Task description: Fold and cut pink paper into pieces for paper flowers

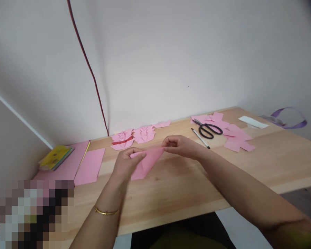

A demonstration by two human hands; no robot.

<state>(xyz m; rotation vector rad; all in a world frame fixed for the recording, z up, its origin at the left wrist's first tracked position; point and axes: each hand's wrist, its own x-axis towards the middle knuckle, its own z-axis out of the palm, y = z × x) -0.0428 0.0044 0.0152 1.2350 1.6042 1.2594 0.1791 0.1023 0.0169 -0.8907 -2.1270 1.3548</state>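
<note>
A piece of pink paper (144,165) with a crease down it is held just over the wooden table, between both hands. My left hand (125,162) grips its left side, thumb on top and fingers behind. The paper's upper right corner is pinched between the thumb and fingertips of my right hand (178,145). Beyond the hands, near the wall, lie folded pink paper pieces (144,134), one stack with a red strip (122,140) across it.
Black-handled scissors (209,130) and a pen (200,137) lie at the right, beside pink paper scraps (238,136). A white strip (253,122) is farther right. At left are pink sheets (90,166), a yellow pencil (83,157) and a yellow packet (55,157). A cable (93,77) hangs down the wall.
</note>
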